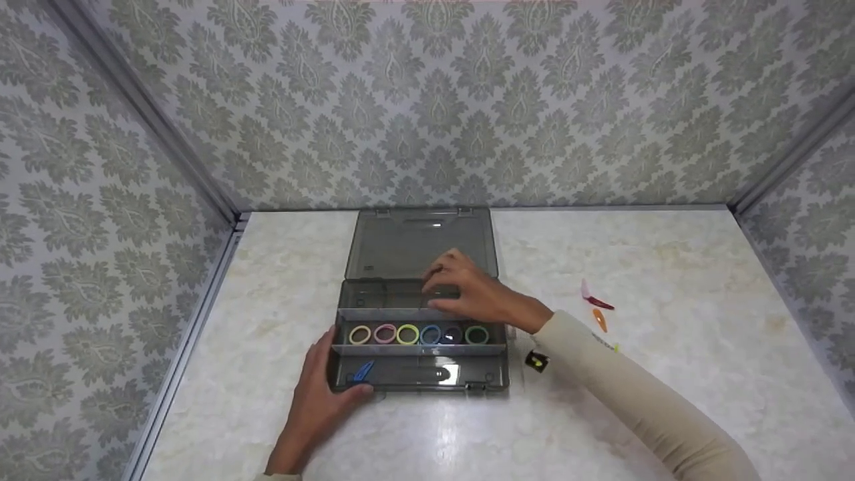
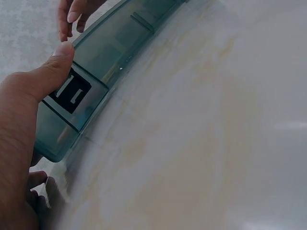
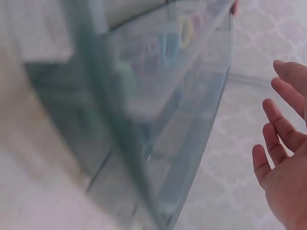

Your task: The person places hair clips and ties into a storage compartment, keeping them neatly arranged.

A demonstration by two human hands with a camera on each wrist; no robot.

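Observation:
A grey see-through compartment box (image 1: 421, 384) lies on the table with its lid (image 1: 427, 244) folded back. Coloured rings like hair ties stand in a row in its middle compartment, among them a yellow ring (image 1: 408, 335) and a pink ring (image 1: 385, 334). Blue snap hair clips (image 1: 363, 371) lie at the left of the front compartment. My left hand (image 1: 317, 394) grips the front left corner, its thumb on the rim. Over the back compartment hovers my right hand (image 1: 474, 290); in the right wrist view its fingers (image 3: 278, 124) are loosely bent and hold nothing.
Right of the box, a pink clip (image 1: 585, 289), a red clip (image 1: 601, 303) and an orange clip (image 1: 600, 319) lie on the table (image 1: 681, 280). A small black piece with yellow on it (image 1: 536, 361) lies near the right sleeve. Patterned walls (image 1: 434, 100) enclose the table.

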